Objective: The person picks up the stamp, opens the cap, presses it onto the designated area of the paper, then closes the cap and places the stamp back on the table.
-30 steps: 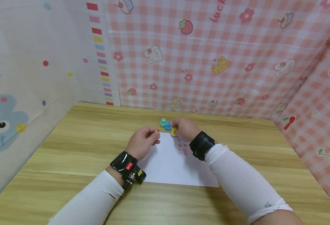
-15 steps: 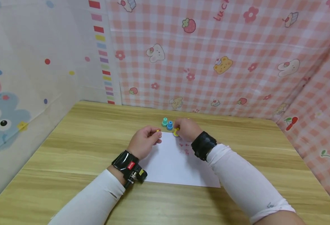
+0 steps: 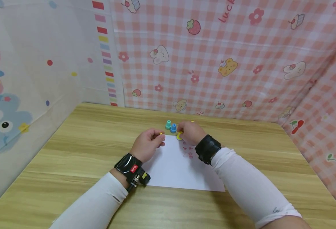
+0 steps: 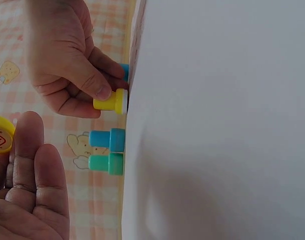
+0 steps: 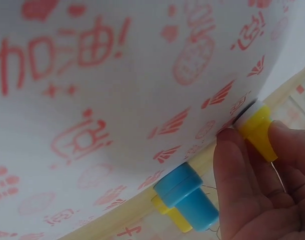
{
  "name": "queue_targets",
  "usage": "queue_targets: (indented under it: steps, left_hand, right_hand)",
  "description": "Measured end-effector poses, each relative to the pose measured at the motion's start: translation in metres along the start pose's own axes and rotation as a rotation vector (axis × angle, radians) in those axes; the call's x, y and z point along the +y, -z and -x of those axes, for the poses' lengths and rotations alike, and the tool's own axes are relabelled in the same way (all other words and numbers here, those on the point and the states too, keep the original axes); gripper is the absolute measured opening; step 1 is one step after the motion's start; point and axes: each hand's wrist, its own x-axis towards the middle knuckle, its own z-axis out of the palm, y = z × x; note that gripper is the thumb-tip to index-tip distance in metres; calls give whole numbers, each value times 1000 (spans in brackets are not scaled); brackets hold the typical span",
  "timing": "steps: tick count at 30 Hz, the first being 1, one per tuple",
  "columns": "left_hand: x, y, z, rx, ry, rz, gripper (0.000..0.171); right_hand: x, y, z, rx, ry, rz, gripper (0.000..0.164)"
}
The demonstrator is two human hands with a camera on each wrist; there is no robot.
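My right hand (image 3: 192,132) pinches a small yellow toy stamp (image 4: 108,103) upright by its handle. Its white-ringed base (image 5: 248,115) stands at the far part of the white paper (image 3: 173,168), beside red printed marks (image 5: 172,122). My left hand (image 3: 148,144) hovers over the paper's far left, holding a round yellow cap (image 4: 1,134) with a red picture on its face. Just beyond the paper's far edge stand a green stamp (image 3: 168,125) and a blue stamp (image 3: 173,128). Another blue stamp (image 5: 186,192) and a yellow one (image 5: 175,217) are by the right hand.
The paper lies on a wood-grain table (image 3: 79,152). Behind it hangs a pink checked cloth (image 3: 202,47), with a white printed cloth (image 3: 59,38) on the left and a pink cherry cloth (image 3: 322,133) on the right.
The head view has shifted slightly. My right hand keeps the yellow stamp at nearly the same place by the far edge, and my left hand holds the cap almost still.
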Motion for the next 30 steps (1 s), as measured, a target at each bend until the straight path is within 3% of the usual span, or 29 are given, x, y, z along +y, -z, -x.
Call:
queue_targets:
  steps: [9,18,22,30]
  left_hand:
    - [1,0,1,-3,8,-1,20]
    - [0,-1,0,-4,-2,-6,23]
    - [0,-2,0,-5,3,-9,24]
    - [-3,-4,0,-6,6,-57,19]
  right_hand:
    - [0,0,1,-1,-6,-9,14]
    - [-7,-1,0,25,42,120,16]
    - [-7,-2,1,26,18,117,15]
    - [-6,-5,0,46,68,153,13]
